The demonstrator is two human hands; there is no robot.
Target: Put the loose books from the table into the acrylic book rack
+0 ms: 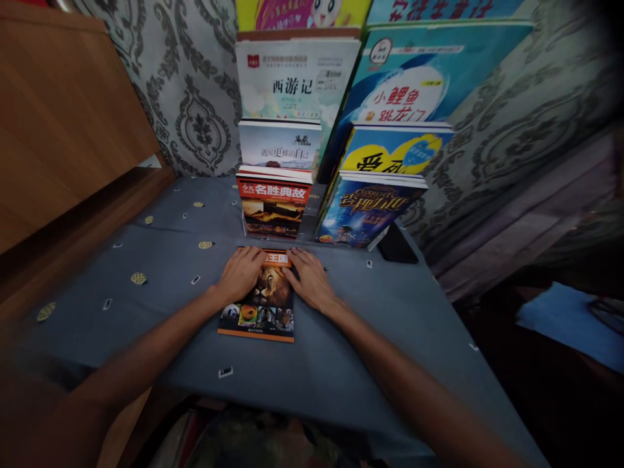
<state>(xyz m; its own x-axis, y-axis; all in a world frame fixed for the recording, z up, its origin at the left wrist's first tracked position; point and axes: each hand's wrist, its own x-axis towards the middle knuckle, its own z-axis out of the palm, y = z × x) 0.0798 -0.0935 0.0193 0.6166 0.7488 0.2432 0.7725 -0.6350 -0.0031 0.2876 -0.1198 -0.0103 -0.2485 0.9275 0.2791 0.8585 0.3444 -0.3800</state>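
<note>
A book with a lion on its dark cover and orange bands (273,290) lies flat on the grey-blue cloth. Small animal pictures, a panda among them, run along its lower part. My left hand (242,273) rests on the book's upper left side, fingers stretched out. Over the upper right edge lies my right hand (311,278), its fingers also extended and its thumb on the cover. Part of the book's title is hidden under the hands. Just beyond the fingertips stands a red-topped book (273,205), upright at the front of a row.
Two stepped rows of upright books stand behind, with a blue book (368,211) fronting the right row. A dark flat object, seemingly a phone (397,246), lies beside it. A wooden cabinet (68,117) bounds the left; the patterned cloth (160,292) covers the table.
</note>
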